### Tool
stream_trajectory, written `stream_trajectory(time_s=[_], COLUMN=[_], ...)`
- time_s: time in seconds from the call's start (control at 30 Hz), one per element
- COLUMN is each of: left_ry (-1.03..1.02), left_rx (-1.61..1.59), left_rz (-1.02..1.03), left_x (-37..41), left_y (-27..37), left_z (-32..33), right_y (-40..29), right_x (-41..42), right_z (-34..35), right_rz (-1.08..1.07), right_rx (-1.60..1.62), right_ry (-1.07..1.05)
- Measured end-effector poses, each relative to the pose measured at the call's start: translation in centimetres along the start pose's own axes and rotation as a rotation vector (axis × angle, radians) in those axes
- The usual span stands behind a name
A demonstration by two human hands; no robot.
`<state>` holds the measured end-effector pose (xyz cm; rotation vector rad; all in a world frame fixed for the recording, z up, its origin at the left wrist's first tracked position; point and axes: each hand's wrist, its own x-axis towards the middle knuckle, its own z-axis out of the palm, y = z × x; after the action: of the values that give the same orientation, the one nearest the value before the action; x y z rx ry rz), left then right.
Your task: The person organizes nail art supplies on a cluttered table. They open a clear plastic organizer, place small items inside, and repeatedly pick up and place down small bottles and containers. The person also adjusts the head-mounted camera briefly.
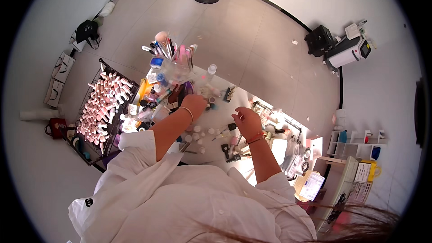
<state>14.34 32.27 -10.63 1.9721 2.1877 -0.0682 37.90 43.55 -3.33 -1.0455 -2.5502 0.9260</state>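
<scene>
My left hand (194, 104) is over the cluttered white table, beside a dark-and-purple object (188, 88) and several small jars; its fingers are turned away, so I cannot tell whether it holds anything. To the right, my right hand (247, 124) hovers with bent, parted fingers and nothing seen between them. A small black-capped bottle (232, 126) lies just left of it. Between my forearms stand small white-capped jars (196, 129). A black holder with small bottles (228, 93) stands farther back.
A clear container of brushes and pens (179, 62) stands at the table's back left, near a pump bottle (211, 70). Left is a rack of nail polish bottles (101, 108). Brightly lit trays and supplies crowd the right, with a clear plastic box (312, 185) at the edge.
</scene>
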Motion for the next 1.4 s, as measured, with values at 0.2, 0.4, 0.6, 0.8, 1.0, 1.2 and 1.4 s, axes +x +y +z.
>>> stream_trajectory(time_s=[0.2,0.4,0.6,0.8,1.0,1.2,1.4], left_ry=[-0.102,-0.037,-0.044,0.064,0.186,0.066,0.009], left_rx=[0.105,0.178,0.191,0.094,-0.051,-0.056,0.009], left_rz=[0.040,0.065,0.075,0.064,0.178,0.191,0.185], left_x=[1.6,2.3,2.4,2.6,3.2,4.3,6.0], left_y=[0.0,-0.2,0.0,-0.2,1.7,3.8,4.8], left_z=[1.2,3.1,2.8,1.9,-2.1,-4.4,-4.7], right_y=[0.7,2.1,2.7,2.6,3.0,4.0,7.9], right_x=[-5.8,-8.6,-9.4,-9.0,-8.8,-9.6,-10.9], right_z=[-1.6,-0.4,-0.1,-0.3,-0.2,-0.6,-1.6], right_rz=[0.067,0.137,0.171,0.165,0.145,0.178,0.305], right_rx=[0.157,0.234,0.289,0.303,0.347,0.294,0.183], right_ry=[0.121,0.140,0.122,0.147,0.182,0.221,0.329])
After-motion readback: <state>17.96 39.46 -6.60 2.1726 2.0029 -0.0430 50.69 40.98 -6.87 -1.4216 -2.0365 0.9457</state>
